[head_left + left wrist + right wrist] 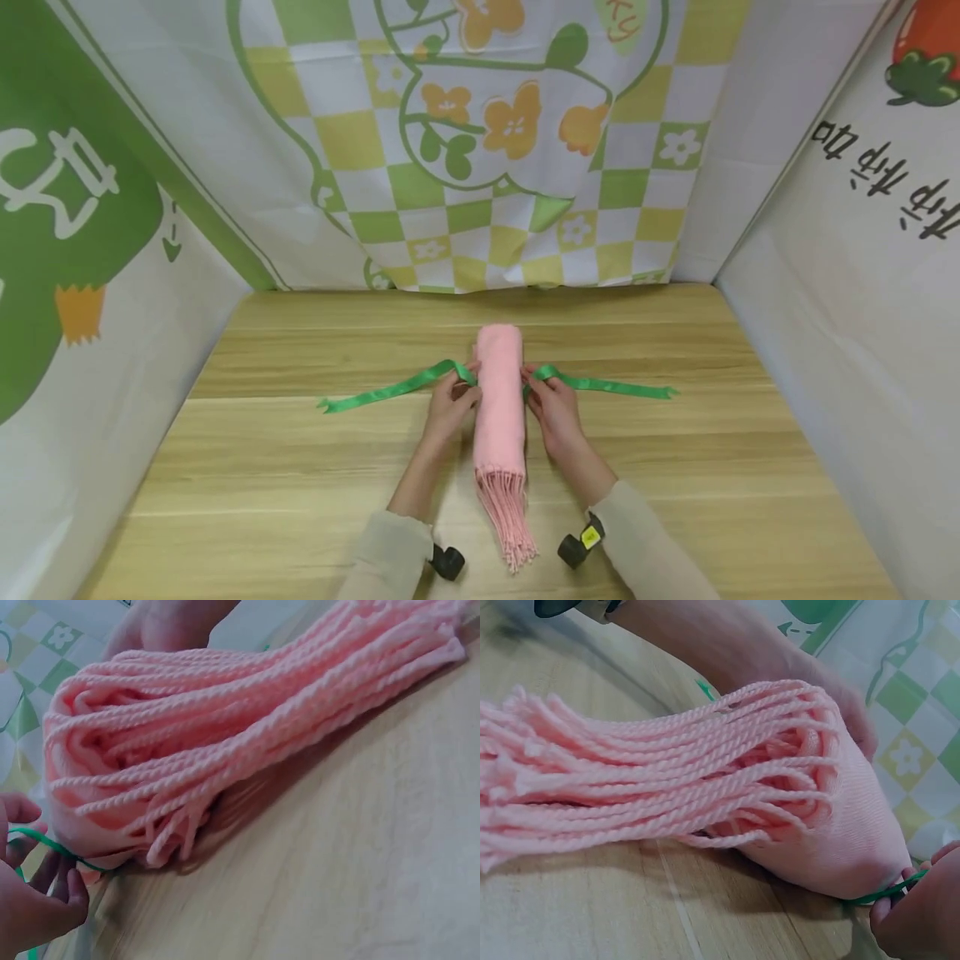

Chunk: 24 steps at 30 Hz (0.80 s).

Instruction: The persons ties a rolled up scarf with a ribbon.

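A pink scarf [499, 400], rolled into a tube, lies lengthwise on the table with its twisted fringe [506, 512] spread towards the person. Beneath its middle passes a green ribbon [397, 390], whose two ends stretch out left and right over the wood. At the roll's left side, the left hand [448, 410] pinches the ribbon close to the scarf. Opposite it, the right hand [558, 412] does likewise on the right side. In the right wrist view, the ribbon [877, 894] runs from under the scarf into the fingers. The roll hides the ribbon's middle.
The wood-grain table [300, 492] meets a checked, flowered cloth [480, 200] hanging at the back. Printed white panels stand on the left and on the right [847, 317]. A black wrist camera [447, 562] is strapped to the left wrist, another [573, 550] to the right.
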{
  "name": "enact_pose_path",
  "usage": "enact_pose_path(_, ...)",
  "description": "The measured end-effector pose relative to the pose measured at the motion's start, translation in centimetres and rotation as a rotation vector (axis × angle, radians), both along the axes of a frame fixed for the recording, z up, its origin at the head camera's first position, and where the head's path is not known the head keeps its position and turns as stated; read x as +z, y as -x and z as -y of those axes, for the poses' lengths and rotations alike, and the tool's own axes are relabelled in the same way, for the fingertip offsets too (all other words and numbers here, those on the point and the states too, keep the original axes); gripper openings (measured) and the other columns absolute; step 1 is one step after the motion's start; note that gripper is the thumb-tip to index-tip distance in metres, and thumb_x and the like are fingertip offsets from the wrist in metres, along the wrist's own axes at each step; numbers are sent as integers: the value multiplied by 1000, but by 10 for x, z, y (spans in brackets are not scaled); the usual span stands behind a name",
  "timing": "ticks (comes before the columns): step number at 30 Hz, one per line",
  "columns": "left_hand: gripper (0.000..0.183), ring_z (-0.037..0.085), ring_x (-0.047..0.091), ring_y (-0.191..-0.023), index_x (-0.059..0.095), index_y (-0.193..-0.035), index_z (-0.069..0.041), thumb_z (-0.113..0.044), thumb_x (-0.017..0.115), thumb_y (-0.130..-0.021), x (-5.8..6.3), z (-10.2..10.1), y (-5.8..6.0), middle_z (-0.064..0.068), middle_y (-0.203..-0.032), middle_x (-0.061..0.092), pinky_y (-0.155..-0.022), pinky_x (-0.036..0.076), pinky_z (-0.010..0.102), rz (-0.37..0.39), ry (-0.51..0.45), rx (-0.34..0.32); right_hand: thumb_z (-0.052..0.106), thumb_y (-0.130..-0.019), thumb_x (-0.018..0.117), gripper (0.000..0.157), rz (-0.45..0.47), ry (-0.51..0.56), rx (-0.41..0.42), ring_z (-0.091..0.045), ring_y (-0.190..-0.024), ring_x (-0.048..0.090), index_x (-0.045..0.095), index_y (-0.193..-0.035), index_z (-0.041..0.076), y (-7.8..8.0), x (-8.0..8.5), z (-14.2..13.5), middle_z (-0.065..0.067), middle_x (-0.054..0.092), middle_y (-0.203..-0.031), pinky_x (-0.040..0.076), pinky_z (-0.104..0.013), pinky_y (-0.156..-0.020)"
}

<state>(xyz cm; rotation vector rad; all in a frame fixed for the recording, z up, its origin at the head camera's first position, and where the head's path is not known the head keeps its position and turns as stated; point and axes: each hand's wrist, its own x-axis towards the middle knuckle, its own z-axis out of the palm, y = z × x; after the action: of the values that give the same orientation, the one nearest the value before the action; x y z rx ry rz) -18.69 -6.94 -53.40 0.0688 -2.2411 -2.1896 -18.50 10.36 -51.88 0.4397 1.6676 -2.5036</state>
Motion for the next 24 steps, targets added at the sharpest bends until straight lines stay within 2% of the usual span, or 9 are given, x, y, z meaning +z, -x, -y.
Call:
enact_pose_path(2,28,27,60,-115,66,-122,2,-3,59,-95,-1,-3,-1,17,-135,63,-91,53,25,12,-10,57,7,-104,46,34,-6,-5,-6,-31,-134,53,53,-133,-10,0,0,0,-24,56,-140,40,-44,-115)
enact_pose_path(5,23,28,57,-128,69,-116,4,-9,59,-99,-2,-5,0,17,-126,68,-104,50,31,24,-58,155,11,-107,41,35,-13,-12,-13,-34,-135,52,53,-134,-9,1,-2,0,-25,56,-140,41,-45,-114)
enact_pose_path(7,24,28,58,-129,69,-115,5,-11,58,-100,-1,-5,0,18,-120,71,-104,50,31,35,-88,205,13,-108,40,37,-15,-17,-24,-33,-133,54,52,-135,-9,2,-4,-1,-25,56,-139,43,-45,-113)
enact_pose_path(10,26,27,59,-128,68,-117,7,-12,58,-100,2,-5,2,20,-112,73,-99,53,27,38,-125,252,16,-108,41,37,-13,-20,-59,-30,-128,60,54,-134,-7,4,-4,-1,-24,60,-136,46,-42,-109)
enact_pose_path(12,27,28,65,-120,67,-119,6,-12,59,-101,4,-6,2,19,-108,74,-90,56,24,42,-106,268,18,-108,43,37,-16,-27,-75,-28,-123,63,55,-133,-6,5,-3,-2,-25,61,-134,49,-40,-107)
enact_pose_path(17,28,26,73,-104,66,-120,7,-11,59,-100,8,-6,3,18,-106,75,-79,59,23,16,-79,273,15,-105,50,36,-35,-27,-93,-29,-117,67,56,-131,-9,9,3,-4,-29,63,-128,54,-38,-99)
enact_pose_path(19,27,21,75,-96,67,-119,6,-11,59,-100,10,-5,4,16,-105,75,-73,58,22,-3,-53,267,13,-104,52,35,-48,-37,-95,-31,-115,67,58,-129,-10,10,5,-4,-30,63,-126,56,-36,-95)
enact_pose_path(21,25,14,74,-84,68,-117,5,-11,60,-99,12,-5,4,15,-103,76,-64,55,19,-26,-13,257,11,-103,53,33,-66,-54,-93,-33,-114,67,58,-128,-11,10,7,-5,-31,63,-125,57,-34,-91)
enact_pose_path(24,23,4,63,-64,71,-114,2,-12,61,-99,15,-4,3,13,-100,77,-50,43,15,-70,55,231,10,-102,55,33,-99,-69,-89,-31,-111,69,59,-126,-13,10,8,-6,-31,64,-122,59,-31,-86)
